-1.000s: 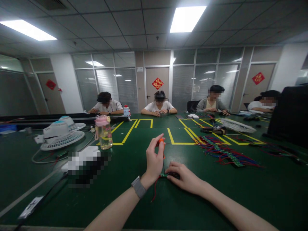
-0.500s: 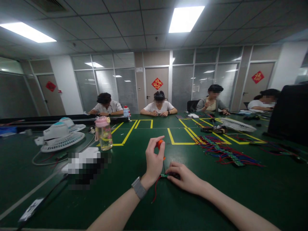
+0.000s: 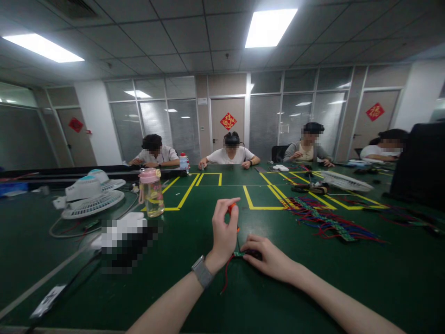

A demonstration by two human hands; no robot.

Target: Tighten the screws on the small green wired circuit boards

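From the head camera, here we are: the left hand [image 3: 224,227] is curled around a slim orange-handled screwdriver with a thin dark shaft [image 3: 238,229], standing close to upright. Below it, flat on the dark green bench [image 3: 246,308], sits the small green circuit board [image 3: 238,254], a loose red wire [image 3: 226,274] trailing toward the wearer. The right hand [image 3: 264,254] has its fingertips pinched at the board's right end, a dark piece tucked beneath them.

Doing this well, I'd judge, means keeping that shaft square to the board, pressing lightly, and bracing firmly with the pinching fingertips just clear of the tip. Whether the tip is truly seated is too small to tell!

Now the lettering: the red diamond poster [image 3: 228,121] on the middle door carries gold Chinese characters, and the red diamond sign [image 3: 375,112] on the right-hand door reads 福. The white label [image 3: 47,301] on the black cable has a dark mark, illegible from here. No brand name can be made out.
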